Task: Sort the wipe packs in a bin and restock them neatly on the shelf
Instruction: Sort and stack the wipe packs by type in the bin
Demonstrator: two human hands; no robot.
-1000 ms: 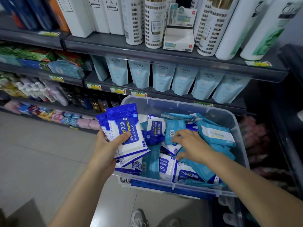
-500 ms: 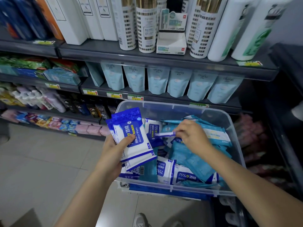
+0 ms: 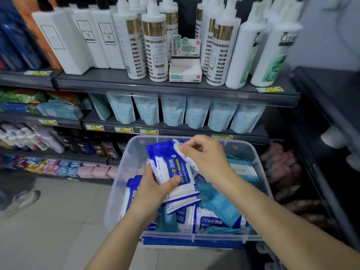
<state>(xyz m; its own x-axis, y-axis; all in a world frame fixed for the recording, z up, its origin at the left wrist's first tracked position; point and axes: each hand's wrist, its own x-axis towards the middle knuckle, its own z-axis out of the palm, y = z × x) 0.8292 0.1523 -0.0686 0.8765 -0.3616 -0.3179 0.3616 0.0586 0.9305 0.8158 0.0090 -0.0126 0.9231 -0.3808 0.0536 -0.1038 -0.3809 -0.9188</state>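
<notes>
The clear plastic bin (image 3: 262,168) sits toward six o'clock in the view, directly below the shelf (image 3: 175,131) of pale-blue pouches (image 3: 196,114). That looks like a choice to keep the loose stock close to where it will go, though I cannot tell which gap on the shelving is meant for it. Above the bin's middle the left hand (image 3: 153,190) grasps a stack of alcohol wipe packs (image 3: 173,172), blue-topped and white, with printed faces toward the camera and tops pointing to about eleven o'clock. Holding them as one fanned bundle, all turned the same way, appears to be the sorting itself. Like goes with like, lifted clear of the teal packs (image 3: 218,203) jumbled at the bin's four o'clock side, and more blue-and-white packs lie along its six o'clock wall. The right hand (image 3: 204,158) pinches a single pack (image 3: 180,152) against the stack's one o'clock corner, seemingly to seat it with the rest. The left forearm comes in from seven o'clock, wrist straight, thumb laid across the front of the stack and fingers mostly behind it. The right forearm enters from five o'clock and crosses over the bin, wrist bent down, knuckles up, fingers curled round the pack's edge.
</notes>
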